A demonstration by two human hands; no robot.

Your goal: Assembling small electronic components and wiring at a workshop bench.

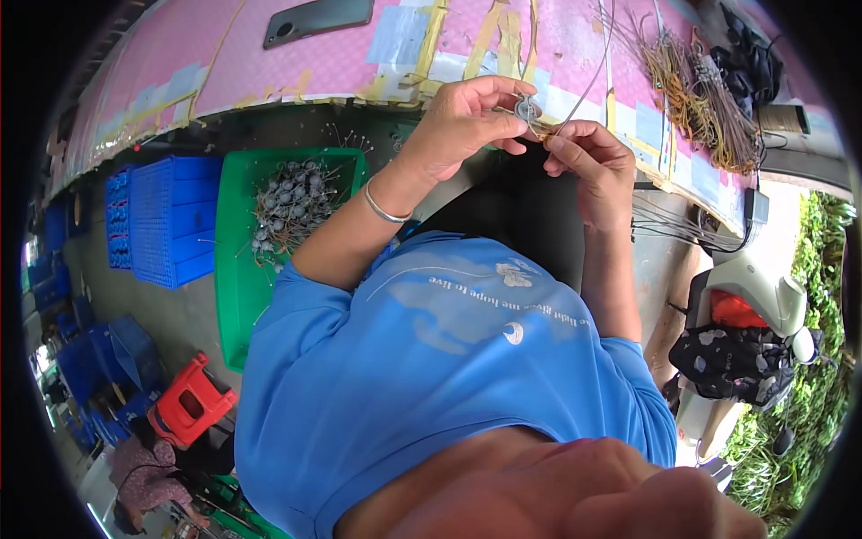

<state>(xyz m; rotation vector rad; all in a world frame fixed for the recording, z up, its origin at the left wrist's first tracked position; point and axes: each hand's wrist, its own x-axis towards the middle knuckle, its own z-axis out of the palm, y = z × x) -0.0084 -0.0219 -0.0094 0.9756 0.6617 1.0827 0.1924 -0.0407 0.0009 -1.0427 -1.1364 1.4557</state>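
At the table's near edge, my left hand pinches a small round grey part between thumb and fingers. Close beside it on the right, my right hand is closed, thumb against forefinger, on a thin wire that runs up over the table. The two sets of fingertips are a short gap apart. A small orange-brown bit shows by the right fingertips, too small to name. To the left, a green tub holds a heap of similar round grey parts with thin wire leads.
The pink-covered table has taped patches and a dark phone. A bundle of brown and yellow wires lies at its right. Blue crates, a red stool and another person are on the left; a scooter stands right.
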